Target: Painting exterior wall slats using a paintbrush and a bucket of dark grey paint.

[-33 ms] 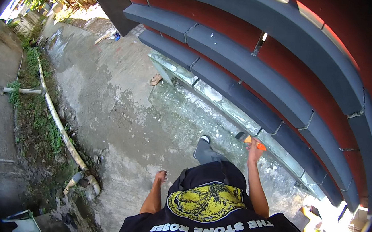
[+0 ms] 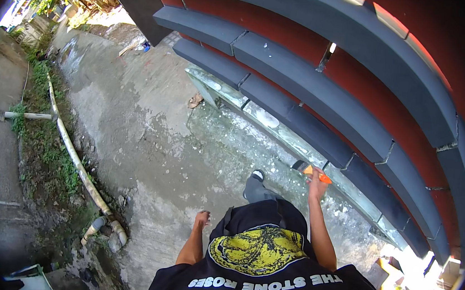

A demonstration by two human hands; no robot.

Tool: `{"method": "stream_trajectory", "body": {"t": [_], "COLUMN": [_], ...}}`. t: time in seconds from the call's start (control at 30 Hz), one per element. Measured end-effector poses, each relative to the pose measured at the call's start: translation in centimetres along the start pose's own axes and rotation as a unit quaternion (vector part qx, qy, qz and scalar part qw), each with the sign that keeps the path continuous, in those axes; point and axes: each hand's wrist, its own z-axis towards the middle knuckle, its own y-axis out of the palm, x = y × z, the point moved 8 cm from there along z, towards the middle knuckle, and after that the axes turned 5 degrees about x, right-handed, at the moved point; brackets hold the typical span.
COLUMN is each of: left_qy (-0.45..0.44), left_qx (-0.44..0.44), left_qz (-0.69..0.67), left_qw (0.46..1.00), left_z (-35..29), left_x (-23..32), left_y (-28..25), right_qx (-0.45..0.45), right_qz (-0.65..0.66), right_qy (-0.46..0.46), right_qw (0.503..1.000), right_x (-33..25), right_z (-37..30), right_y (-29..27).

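My right hand [image 2: 317,188] is closed round the orange handle of a paintbrush [image 2: 303,167]. The brush's dark bristles point left, beside the pale, paint-spotted lower band [image 2: 307,151] of a wall. Whether the bristles touch the band, I cannot tell. Above that band run dark grey curved ledges [image 2: 297,113] with red strips between them. Low on the left, away from the wall, hangs my left hand [image 2: 202,217] with its fingers curled in; nothing shows in it. One shoe [image 2: 257,175] stands on the concrete ahead of my body.
White-spattered concrete ground [image 2: 151,120] runs along the wall. A dry leaf [image 2: 195,100] lies near the far end of the pale band. To the left, a long pipe [image 2: 82,169] follows a weedy strip [image 2: 56,145]. Strong sunlight falls at the lower right.
The paintbrush in my right hand has shifted very slightly up and to the left. My left hand has hardly moved.
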Motion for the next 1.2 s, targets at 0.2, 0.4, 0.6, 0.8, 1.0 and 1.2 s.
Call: {"method": "stream_trajectory", "body": {"t": [0.2, 0.4, 0.6, 0.8, 1.0, 1.2], "left_qy": [0.232, 0.440, 0.614, 0.625, 0.518, 0.499], "left_qx": [0.039, 0.043, 0.057, 0.063, 0.000, -0.030], "left_qz": [0.226, 0.318, 0.324, 0.430, 0.578, 0.601], "left_qw": [0.945, 0.839, 0.718, 0.649, 0.630, 0.623], "left_z": [1.8, -2.3, -6.1, -5.5, -1.9, -1.0], "left_x": [19.1, 39.9, 57.2, 65.2, 65.6, 66.1], "left_y": [3.1, 6.0, 9.4, 11.5, 11.3, 11.8], "right_qx": [-0.040, 0.004, 0.053, 0.082, 0.122, 0.133], "right_qz": [-0.045, -0.242, -0.360, -0.410, -0.372, -0.393], "right_qy": [-0.165, -0.298, -0.279, -0.272, -0.254, -0.255], "right_qw": [0.985, 0.923, 0.889, 0.866, 0.885, 0.873], "right_x": [-11.7, -19.7, -19.0, -16.7, -16.1, -16.5], "right_z": [-0.8, -0.8, 0.5, 0.7, 0.5, -0.9], "right_y": [14.0, 20.5, 25.9, 31.5, 36.1, 40.5]}}
